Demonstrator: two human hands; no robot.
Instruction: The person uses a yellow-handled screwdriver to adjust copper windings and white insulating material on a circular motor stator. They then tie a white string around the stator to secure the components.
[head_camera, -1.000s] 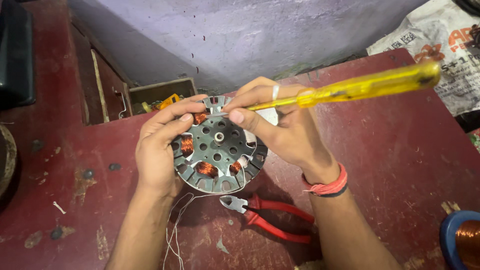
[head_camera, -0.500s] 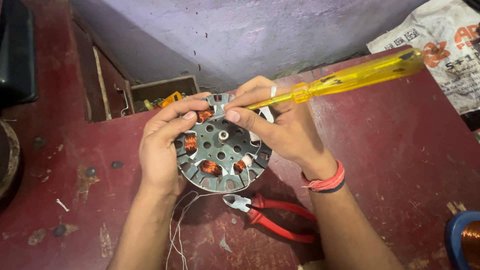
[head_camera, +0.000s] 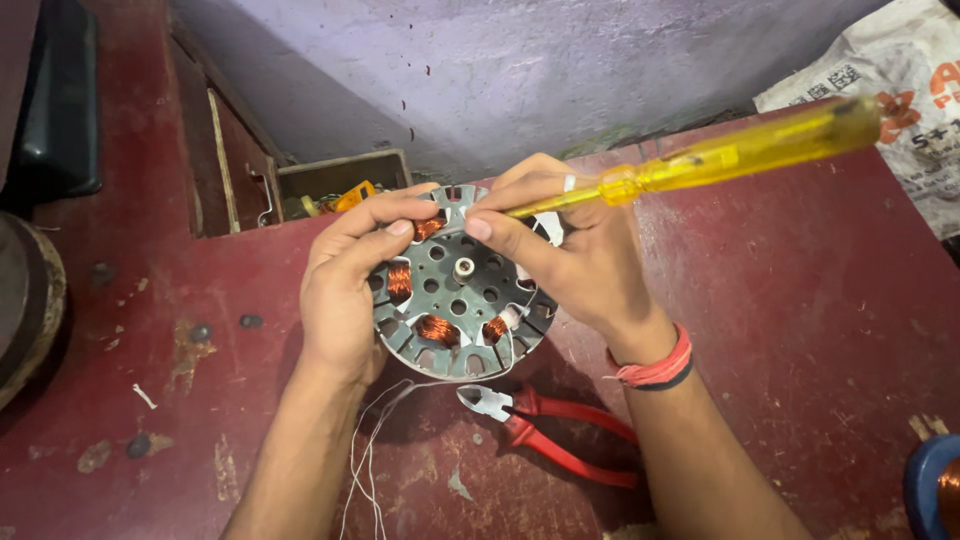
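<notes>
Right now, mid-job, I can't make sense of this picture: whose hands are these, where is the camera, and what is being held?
There is no machine here. The one view comes from a camera worn on a person's head, looking down at their own two bare hands over a worn red table. The left hand steadies a round metal motor stator with copper wire coils. The right hand, with a red wristband, holds a yellow-handled screwdriver with its tip at the stator's upper edge. Thin white wires trail from the stator. Red-handled pliers lie just below it, untouched. A small open box sits behind.
</notes>
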